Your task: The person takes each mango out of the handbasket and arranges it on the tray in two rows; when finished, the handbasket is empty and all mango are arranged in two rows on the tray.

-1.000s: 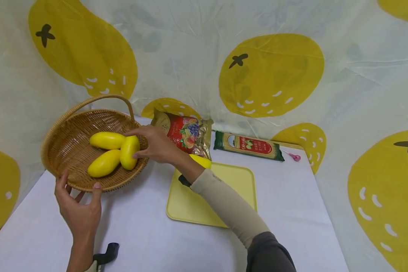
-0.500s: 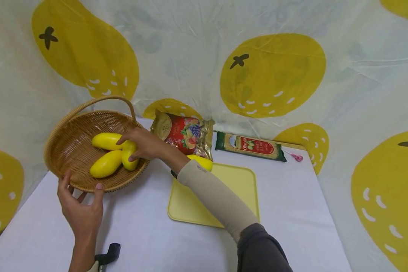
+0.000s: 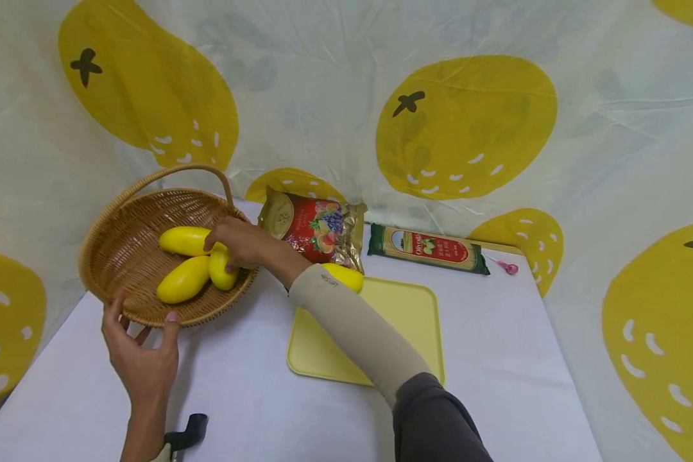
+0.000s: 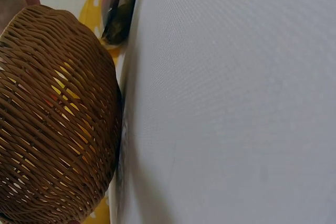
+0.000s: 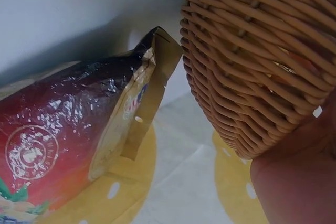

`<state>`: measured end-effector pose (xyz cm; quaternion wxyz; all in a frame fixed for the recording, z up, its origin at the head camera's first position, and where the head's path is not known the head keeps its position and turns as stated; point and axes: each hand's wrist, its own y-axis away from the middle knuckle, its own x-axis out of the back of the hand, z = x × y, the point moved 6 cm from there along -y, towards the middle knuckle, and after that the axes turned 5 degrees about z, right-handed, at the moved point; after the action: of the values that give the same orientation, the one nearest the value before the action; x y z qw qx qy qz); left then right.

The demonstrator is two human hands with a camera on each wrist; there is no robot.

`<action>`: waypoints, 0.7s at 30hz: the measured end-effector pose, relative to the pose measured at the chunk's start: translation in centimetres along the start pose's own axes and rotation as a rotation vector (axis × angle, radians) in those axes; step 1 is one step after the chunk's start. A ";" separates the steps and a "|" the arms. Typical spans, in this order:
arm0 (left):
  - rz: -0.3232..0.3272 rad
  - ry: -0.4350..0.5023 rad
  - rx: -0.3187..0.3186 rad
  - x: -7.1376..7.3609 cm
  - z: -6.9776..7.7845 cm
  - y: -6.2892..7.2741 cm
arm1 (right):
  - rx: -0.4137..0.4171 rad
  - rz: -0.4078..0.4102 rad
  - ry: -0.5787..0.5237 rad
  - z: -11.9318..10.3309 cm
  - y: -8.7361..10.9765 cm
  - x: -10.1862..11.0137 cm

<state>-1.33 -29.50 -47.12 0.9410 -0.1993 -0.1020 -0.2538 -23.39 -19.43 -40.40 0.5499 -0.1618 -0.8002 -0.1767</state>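
A brown wicker basket (image 3: 128, 247) with an arched handle is tilted toward me in the head view, three yellow mangoes inside. My left hand (image 3: 143, 366) holds its front rim, thumb at the near edge and fingers around the left part. Inside the right side of the basket, my right hand (image 3: 244, 247) grips the rightmost mango (image 3: 222, 269) from above. Against it lie the other two, an upper mango (image 3: 183, 240) and a lower mango (image 3: 181, 280). The woven wall (image 5: 252, 66) hides the fingertips in the right wrist view.
A pale yellow tray (image 3: 398, 321) lies mid-table under my right forearm, with another mango (image 3: 343, 276) at its back edge. Behind stand a red and gold candy bag (image 3: 314, 228) and a green-ended pasta packet (image 3: 427, 249). A pink lollipop (image 3: 507, 267) lies at the right.
My right hand has moved down over the rightmost mango, and its fingers have closed further around it. The left hand keeps its hold on the basket; the whole view has drifted slightly.
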 end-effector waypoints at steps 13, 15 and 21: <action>-0.001 0.003 0.005 0.0 0.2 0.0 | -0.023 -0.050 0.026 -0.3 0.1 -0.3; -0.001 -0.003 0.012 0.0 0.2 0.1 | -0.023 -0.035 0.025 -0.3 0.2 -0.3; 0.001 -0.007 0.016 0.0 0.1 0.1 | -0.019 -0.009 0.045 -0.1 0.3 -0.3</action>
<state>-1.31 -29.34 -47.09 0.9423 -0.1929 -0.1072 -0.2517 -23.10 -19.21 -40.60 0.5652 -0.1597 -0.7866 -0.1904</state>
